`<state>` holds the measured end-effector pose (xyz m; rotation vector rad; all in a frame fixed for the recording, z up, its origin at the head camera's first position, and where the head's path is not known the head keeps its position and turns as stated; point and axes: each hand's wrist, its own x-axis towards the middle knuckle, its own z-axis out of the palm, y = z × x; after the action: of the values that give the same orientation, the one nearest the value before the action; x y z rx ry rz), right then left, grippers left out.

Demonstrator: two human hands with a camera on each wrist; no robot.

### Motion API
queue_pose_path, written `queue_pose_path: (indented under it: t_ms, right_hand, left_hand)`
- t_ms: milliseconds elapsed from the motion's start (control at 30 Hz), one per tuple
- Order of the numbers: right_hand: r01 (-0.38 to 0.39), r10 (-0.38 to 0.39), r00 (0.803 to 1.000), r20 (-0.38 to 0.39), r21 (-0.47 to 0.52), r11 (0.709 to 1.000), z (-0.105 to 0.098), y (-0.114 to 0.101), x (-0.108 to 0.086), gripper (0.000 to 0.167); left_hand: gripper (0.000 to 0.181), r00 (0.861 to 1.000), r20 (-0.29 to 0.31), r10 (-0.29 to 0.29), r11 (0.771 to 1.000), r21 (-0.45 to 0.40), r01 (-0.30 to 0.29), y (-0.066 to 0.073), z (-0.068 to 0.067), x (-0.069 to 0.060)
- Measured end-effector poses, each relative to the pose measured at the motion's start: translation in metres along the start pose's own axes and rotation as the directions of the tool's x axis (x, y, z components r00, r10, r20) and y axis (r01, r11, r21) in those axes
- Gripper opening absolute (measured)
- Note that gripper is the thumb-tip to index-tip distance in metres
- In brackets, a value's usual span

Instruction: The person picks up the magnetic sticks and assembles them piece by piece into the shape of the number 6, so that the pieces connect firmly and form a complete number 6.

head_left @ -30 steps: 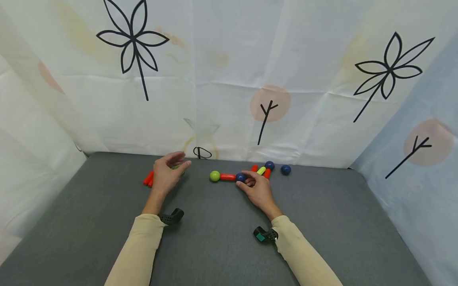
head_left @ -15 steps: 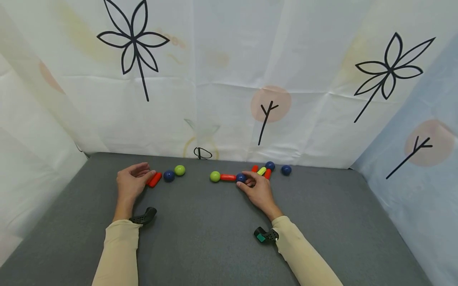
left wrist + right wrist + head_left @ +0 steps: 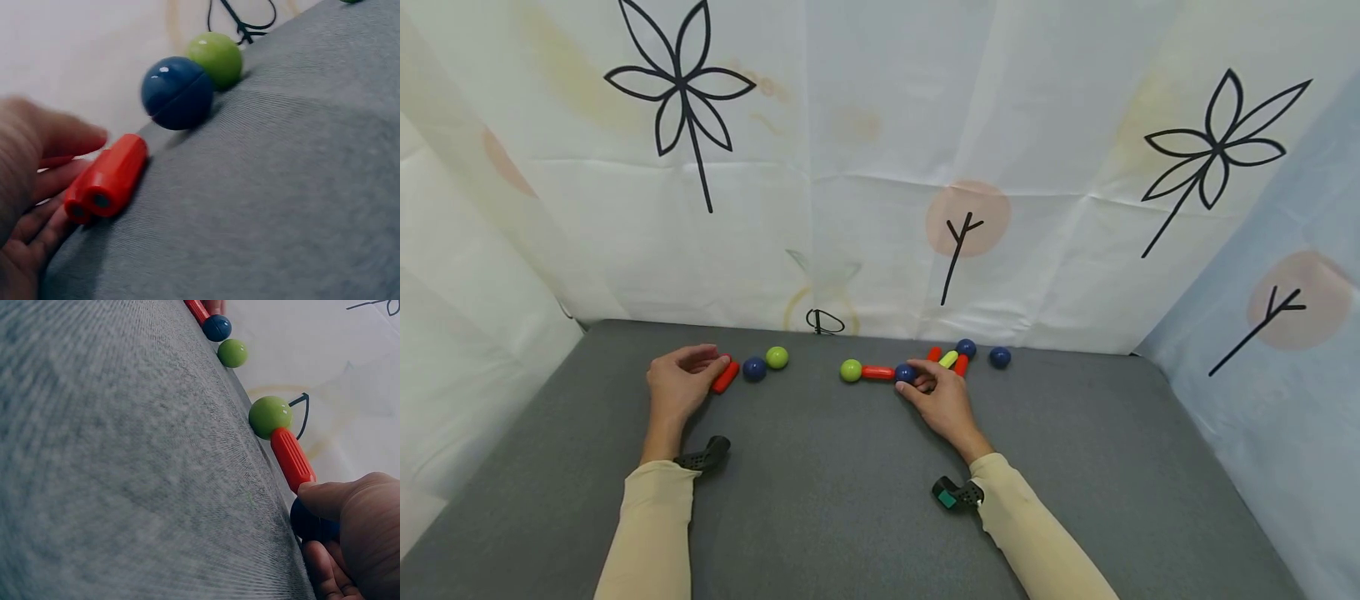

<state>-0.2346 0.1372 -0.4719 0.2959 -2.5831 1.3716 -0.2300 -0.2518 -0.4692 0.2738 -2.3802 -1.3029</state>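
At the left, my left hand (image 3: 681, 383) has its thumb and curled fingers around a red magnetic rod, partly hidden between them. Two short red rods (image 3: 119, 178) lie side by side against those fingers, metal discs showing at their ends. Just right of them sit a blue ball (image 3: 754, 369) and a green ball (image 3: 777, 357). My right hand (image 3: 942, 404) pinches another blue ball (image 3: 306, 520) between thumb and fingers. That ball joins a red rod (image 3: 877, 372), whose other end meets a green ball (image 3: 850, 371), forming a straight row on the table.
Beyond my right hand, a yellow-green rod (image 3: 949, 359), red rods (image 3: 961, 364) and a blue ball (image 3: 966, 347) lie close together. A separate blue ball (image 3: 999, 357) sits to their right. The grey table (image 3: 835, 500) ends at a white patterned cloth (image 3: 865, 208).
My left hand has moved left from the loose green ball to the red rods, uncovering the green and blue balls. My right hand has stayed on its blue ball.
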Motion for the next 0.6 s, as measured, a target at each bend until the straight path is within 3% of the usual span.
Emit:
queue_pose_path:
  t_ms: [133,367,600]
  right_hand:
    - [-0.002,0.002,1.000,0.000,0.002,1.000,0.0001,-0.0002,-0.0002,0.043]
    - [-0.004,0.004,1.000,-0.005,-0.001,1.000,0.0004,0.0001,-0.0002,0.042]
    - [-0.002,0.002,1.000,-0.007,-0.003,1.000,0.0010,0.0007,0.0001,0.042]
  left_hand:
    - [0.032,0.999,0.032,0.027,1.000,-0.018,-0.026,-0.0007,-0.0019,0.0016]
    - [0.033,1.000,-0.024,-0.006,1.000,0.006,0.006,0.0040,0.0032,-0.0002]
    - [0.031,1.000,-0.019,0.009,1.000,0.021,-0.009,0.0022,0.0034,-0.0005]
